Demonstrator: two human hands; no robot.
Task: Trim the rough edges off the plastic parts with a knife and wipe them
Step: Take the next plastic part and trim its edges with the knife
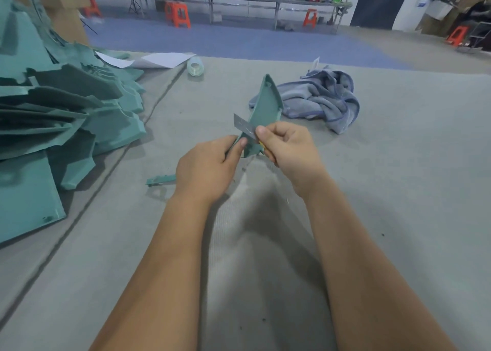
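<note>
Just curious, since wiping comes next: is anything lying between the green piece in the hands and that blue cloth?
Nothing visible. The green plastic part, held up by the left hand with the knife in the right hand, has only bare grey table between it and the blue cloth just behind.

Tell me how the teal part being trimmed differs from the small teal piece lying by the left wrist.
The held part is bigger, pointed and raised off the surface, in the left hand, with the knife blade from the right hand across it. The small piece is a thin strip that lies flat on the table, touched by nothing. Both are the same teal plastic.
</note>
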